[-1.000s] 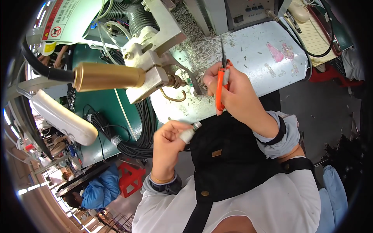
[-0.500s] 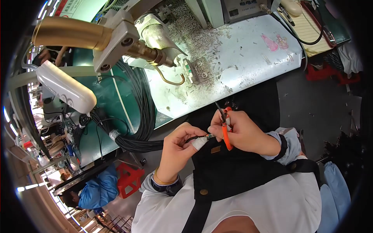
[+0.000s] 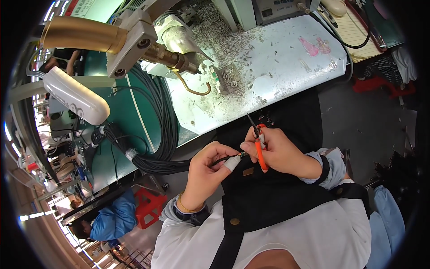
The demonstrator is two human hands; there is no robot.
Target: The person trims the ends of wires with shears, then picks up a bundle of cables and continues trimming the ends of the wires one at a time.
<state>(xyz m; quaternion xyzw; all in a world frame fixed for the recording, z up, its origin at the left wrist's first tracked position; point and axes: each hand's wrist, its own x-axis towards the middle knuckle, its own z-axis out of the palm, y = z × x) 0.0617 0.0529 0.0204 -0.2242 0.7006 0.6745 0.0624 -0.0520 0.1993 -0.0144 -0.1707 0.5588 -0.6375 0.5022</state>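
My left hand (image 3: 204, 172) pinches the end of a black cable, a light wrap on its thumb tip. A small greenish, metallic cable end (image 3: 242, 154) sticks out from those fingers. My right hand (image 3: 286, 154) grips orange-handled pliers (image 3: 259, 154), the dark pointed nose aimed up toward the bench edge. Its thumb and fingertips meet the cable end from the right; exactly what they pinch there is hidden. From my left hand the cable runs left into a thick black cable bundle (image 3: 161, 166), bound with clear wrap.
On the white bench top (image 3: 286, 71) stand a soldering fixture (image 3: 179, 60) with a gold-coloured handle and a small metal jig (image 3: 229, 80). Many small metal pins (image 3: 224, 40) lie scattered there. A white lamp-like housing (image 3: 76, 96) hangs at left. A person in blue (image 3: 114, 219) sits beside a red stool (image 3: 148, 208).
Both hands stay together at the cable end, with hardly any shift. The bench and fixture appear slightly displaced from a small head movement.
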